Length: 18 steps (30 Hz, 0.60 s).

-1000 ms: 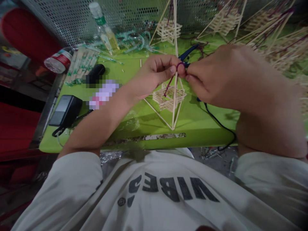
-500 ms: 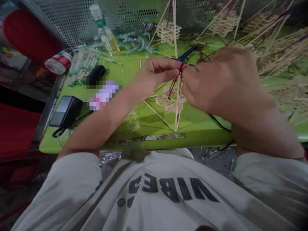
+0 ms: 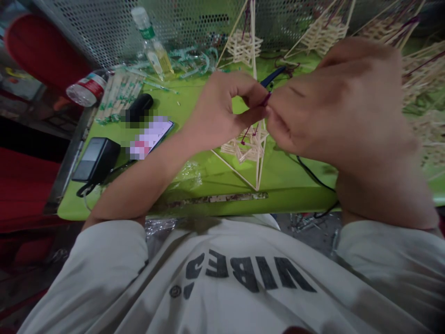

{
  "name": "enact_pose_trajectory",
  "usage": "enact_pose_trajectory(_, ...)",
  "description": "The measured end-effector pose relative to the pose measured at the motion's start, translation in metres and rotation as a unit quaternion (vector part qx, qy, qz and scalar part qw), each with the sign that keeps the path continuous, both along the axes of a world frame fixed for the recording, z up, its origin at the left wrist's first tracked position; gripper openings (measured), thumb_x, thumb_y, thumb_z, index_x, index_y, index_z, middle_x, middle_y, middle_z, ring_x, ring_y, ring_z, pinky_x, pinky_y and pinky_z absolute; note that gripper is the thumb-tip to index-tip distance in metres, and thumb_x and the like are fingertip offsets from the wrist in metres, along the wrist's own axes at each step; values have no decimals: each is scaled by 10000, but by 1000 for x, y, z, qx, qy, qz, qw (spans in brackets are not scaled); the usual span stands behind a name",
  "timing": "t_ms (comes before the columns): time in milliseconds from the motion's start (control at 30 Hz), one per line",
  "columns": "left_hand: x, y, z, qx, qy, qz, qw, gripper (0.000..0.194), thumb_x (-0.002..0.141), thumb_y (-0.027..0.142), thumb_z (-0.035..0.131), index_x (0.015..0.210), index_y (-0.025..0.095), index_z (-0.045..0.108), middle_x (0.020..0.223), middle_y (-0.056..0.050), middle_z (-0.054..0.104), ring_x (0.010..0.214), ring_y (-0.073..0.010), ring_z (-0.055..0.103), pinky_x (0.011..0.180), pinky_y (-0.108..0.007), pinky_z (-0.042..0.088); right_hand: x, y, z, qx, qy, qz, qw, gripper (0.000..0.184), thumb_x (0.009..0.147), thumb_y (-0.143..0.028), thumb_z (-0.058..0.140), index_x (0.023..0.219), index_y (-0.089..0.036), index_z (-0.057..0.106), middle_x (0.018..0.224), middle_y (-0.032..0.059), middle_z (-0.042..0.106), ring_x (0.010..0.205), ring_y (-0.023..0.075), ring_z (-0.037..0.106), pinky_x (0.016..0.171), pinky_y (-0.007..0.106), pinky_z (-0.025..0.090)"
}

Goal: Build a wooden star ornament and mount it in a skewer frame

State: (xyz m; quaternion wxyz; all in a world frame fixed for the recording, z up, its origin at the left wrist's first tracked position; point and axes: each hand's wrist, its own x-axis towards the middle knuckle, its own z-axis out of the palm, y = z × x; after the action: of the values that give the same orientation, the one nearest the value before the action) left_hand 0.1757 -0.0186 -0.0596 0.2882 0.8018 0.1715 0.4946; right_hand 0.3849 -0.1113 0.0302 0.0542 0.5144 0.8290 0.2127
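Observation:
A small frame of thin wooden sticks (image 3: 243, 147), with a stacked star-shaped middle, stands on the green table under my hands. Purple string (image 3: 267, 98) is pinched at its top between the thumb and forefinger of my left hand (image 3: 227, 109). Close against those fingertips, my right hand (image 3: 333, 102) is curled closed; its grip is mostly hidden, and I cannot make out what it holds. Just behind the fingertips shows the blue handle of a cutting tool (image 3: 274, 76), partly covered by my hands.
Similar stick frames (image 3: 245, 46) stand at the back and right. On the left lie wrapped chopsticks (image 3: 118, 95), a phone (image 3: 153, 137), a black box-shaped device (image 3: 96, 159) and a plastic bottle (image 3: 86, 88). An upright bottle (image 3: 153, 46) stands before a perforated metal panel (image 3: 208, 21).
My right hand has risen and rolled slightly outward. My left hand has shifted right, its fingers more bent on the purple string. The stick frame has tilted a little.

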Motion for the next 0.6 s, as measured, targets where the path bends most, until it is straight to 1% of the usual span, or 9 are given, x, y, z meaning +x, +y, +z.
enact_pose_trajectory(67, 0, -5, 3, 28, 23, 23, 999, 188, 973, 279, 919, 811, 253, 827, 854, -68, 763, 812, -245, 635, 814, -427, 386, 1, 0, -2, -3, 17, 7, 1000, 668, 1096, -292, 203, 1128, -405, 861, 870, 142, 774, 910, 404, 683, 1018, 598, 586)
enact_pose_trajectory(133, 0, -7, 3, 50, 52, 45, 996, 182, 958, 254, 911, 801, 251, 817, 872, -77, 755, 828, -255, 629, 829, -433, 361, 5, 2, -3, -7, 41, 13, 999, 636, 1115, -352, 237, 1135, -400, 871, 908, 148, 793, 962, 407, 722, 1049, 603, 575)
enact_pose_trajectory(233, 0, -9, 3, 67, 67, 63, 994, 290, 1085, 402, 846, 840, 247, 858, 926, -104, 770, 860, -273, 642, 853, -445, 361, 16, 6, -2, -16, 96, 42, 994, 573, 1154, -528, 309, 1112, -355, 854, 943, 149, 802, 1013, 423, 765, 1035, 632, 556)
enact_pose_trajectory(300, -1, -11, 5, 61, 62, 56, 995, 371, 1146, 488, 790, 883, 246, 889, 972, -117, 778, 893, -284, 671, 865, -445, 389, 27, 11, 0, -45, 175, 89, 980, 497, 1145, -617, 423, 1078, -321, 816, 940, 108, 809, 973, 381, 788, 986, 600, 576)
enact_pose_trajectory(400, -2, -16, 9, 29, 56, 54, 997, 336, 1150, 473, 786, 921, 256, 902, 1004, -101, 771, 945, -285, 716, 906, -435, 455, 40, 21, 3, -76, 292, 145, 942, 353, 1115, -590, 578, 1155, -331, 814, 1049, 39, 863, 1004, 310, 843, 950, 512, 614)
enact_pose_trajectory(433, -3, -17, 10, 17, 52, 57, 997, 323, 1145, 472, 785, 928, 264, 901, 999, -91, 763, 951, -283, 723, 919, -434, 477, 42, 24, 3, -82, 308, 149, 936, 327, 1118, -568, 605, 1216, -350, 827, 1118, 29, 883, 1059, 310, 861, 957, 500, 625)
enact_pose_trajectory(500, -4, -16, 9, -4, 46, 60, 997, 334, 1150, 516, 773, 945, 283, 899, 1000, -82, 760, 967, -285, 731, 952, -452, 515, 45, 29, 1, -85, 311, 150, 935, 326, 1132, -551, 632, 1302, -383, 854, 1200, 24, 905, 1130, 324, 875, 985, 502, 638)
enact_pose_trajectory(567, -3, -10, 5, 8, 24, 45, 999, 410, 1143, 631, 763, 929, 304, 887, 966, -81, 760, 932, -282, 709, 920, -467, 519, 46, 34, -2, -85, 306, 154, 936, 361, 1169, -585, 632, 1338, -392, 887, 1195, 21, 910, 1119, 318, 873, 993, 500, 634)
enact_pose_trajectory(600, -2, -6, 3, 20, 10, 36, 999, 453, 1141, 678, 749, 920, 306, 879, 947, -82, 759, 908, -279, 692, 896, -472, 507, 46, 35, -4, -70, 304, 159, 937, 398, 1195, -615, 612, 1328, -383, 906, 1149, 23, 903, 1090, 311, 866, 984, 498, 621)
